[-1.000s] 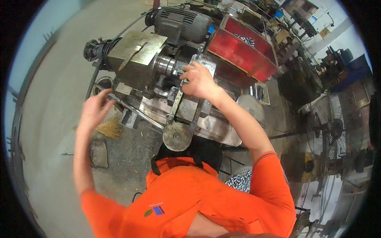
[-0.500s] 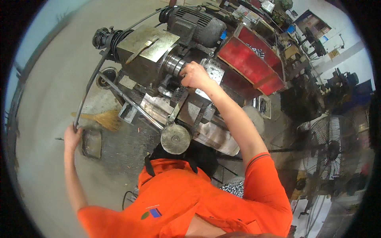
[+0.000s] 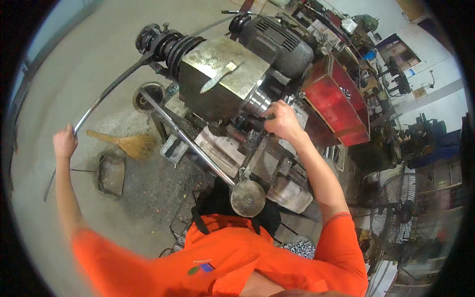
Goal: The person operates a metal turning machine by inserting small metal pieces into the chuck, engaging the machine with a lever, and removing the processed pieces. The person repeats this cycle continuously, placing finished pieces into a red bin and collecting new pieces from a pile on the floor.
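My left hand (image 3: 65,142) is closed around a long metal lever (image 3: 101,101), out to the left of a lathe-like machine. The lever slants up to the pulley end (image 3: 180,52) of the grey metal headstock (image 3: 222,64). My right hand (image 3: 284,121) is at the front of the shiny round spindle nose (image 3: 257,102), fingers bent in against it. Whatever those fingers hold is hidden. On top of the headstock lies a flat tool (image 3: 220,79). Nearest my body is a round metal disc (image 3: 248,198), with a steel bar (image 3: 188,138) running up-left from it.
A straw hand broom (image 3: 131,143) and a dustpan (image 3: 111,174) lie on the floor at left. An electric motor (image 3: 282,44) sits behind the headstock. At right are a red metal bin (image 3: 329,96) and a floor fan (image 3: 401,208). Small metal parts (image 3: 299,248) lie beside my body.
My left hand has swung the lever outward to the left, away from the machine. My right hand stays at the spindle nose. The whole view has shifted, with the machine now farther right.
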`<control>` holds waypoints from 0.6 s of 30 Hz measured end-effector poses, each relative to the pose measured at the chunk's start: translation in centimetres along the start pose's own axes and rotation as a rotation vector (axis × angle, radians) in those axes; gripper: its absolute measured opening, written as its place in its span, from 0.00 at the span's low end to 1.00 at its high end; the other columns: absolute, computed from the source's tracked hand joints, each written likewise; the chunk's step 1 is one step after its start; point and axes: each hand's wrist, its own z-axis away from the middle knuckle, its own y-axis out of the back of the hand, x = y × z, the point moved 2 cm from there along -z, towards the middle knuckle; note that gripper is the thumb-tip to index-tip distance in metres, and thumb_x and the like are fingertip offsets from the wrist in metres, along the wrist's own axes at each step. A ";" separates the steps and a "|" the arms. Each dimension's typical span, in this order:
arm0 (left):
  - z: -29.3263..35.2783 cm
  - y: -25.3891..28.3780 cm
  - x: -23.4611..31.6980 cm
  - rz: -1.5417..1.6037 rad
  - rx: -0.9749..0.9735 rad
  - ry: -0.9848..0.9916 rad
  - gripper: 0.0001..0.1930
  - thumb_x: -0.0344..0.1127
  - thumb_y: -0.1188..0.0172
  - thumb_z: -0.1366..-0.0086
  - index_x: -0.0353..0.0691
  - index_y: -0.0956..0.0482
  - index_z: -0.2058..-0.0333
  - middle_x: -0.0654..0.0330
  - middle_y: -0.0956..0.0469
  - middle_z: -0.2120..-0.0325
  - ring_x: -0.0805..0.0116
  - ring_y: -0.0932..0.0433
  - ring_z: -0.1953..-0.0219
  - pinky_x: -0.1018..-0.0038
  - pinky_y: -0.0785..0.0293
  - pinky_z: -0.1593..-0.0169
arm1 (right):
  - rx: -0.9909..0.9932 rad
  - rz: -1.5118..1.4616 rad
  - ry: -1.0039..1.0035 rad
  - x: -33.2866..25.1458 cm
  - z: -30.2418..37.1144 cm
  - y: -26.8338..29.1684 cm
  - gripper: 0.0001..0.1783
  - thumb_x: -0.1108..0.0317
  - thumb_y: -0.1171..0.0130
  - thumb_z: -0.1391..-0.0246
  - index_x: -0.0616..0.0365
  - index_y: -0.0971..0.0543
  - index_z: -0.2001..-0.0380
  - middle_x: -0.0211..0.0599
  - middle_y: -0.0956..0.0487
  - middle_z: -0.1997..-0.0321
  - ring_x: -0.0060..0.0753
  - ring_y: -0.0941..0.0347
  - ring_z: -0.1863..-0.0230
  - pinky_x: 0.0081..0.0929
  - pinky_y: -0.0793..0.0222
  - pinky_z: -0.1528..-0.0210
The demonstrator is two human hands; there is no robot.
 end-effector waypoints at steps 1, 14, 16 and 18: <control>-0.5 0.0 -0.2 0.006 -0.020 0.000 0.07 0.32 0.42 0.49 0.39 0.27 0.70 0.50 0.23 0.77 0.53 0.23 0.72 0.59 0.29 0.70 | -0.013 0.007 0.006 0.0 0.1 0.2 0.16 0.66 0.42 0.74 0.56 0.18 0.75 0.41 0.23 0.68 0.46 0.30 0.59 0.35 0.31 0.56; 0.0 -3.3 21.9 1.036 -0.090 0.324 0.16 0.36 0.46 0.42 0.31 0.25 0.57 0.44 0.22 0.63 0.54 0.23 0.59 0.64 0.28 0.55 | 0.449 -0.113 -0.006 0.5 13.1 5.4 0.20 0.71 0.42 0.74 0.58 0.21 0.68 0.44 0.26 0.53 0.48 0.30 0.56 0.36 0.31 0.55; 2.2 -11.6 26.8 0.789 -0.733 0.123 0.28 0.44 0.37 0.51 0.32 0.29 0.54 0.40 0.24 0.60 0.46 0.25 0.56 0.60 0.29 0.54 | 0.418 -0.107 -0.141 1.8 17.6 6.1 0.21 0.72 0.42 0.73 0.59 0.21 0.66 0.44 0.26 0.53 0.48 0.30 0.53 0.36 0.32 0.53; 4.4 -5.4 33.4 0.628 -0.597 -0.182 0.27 0.44 0.37 0.52 0.36 0.29 0.54 0.45 0.23 0.61 0.48 0.24 0.57 0.59 0.28 0.55 | 0.412 -0.079 -0.305 3.7 23.5 5.9 0.21 0.71 0.42 0.72 0.59 0.20 0.66 0.44 0.25 0.53 0.48 0.29 0.54 0.36 0.32 0.51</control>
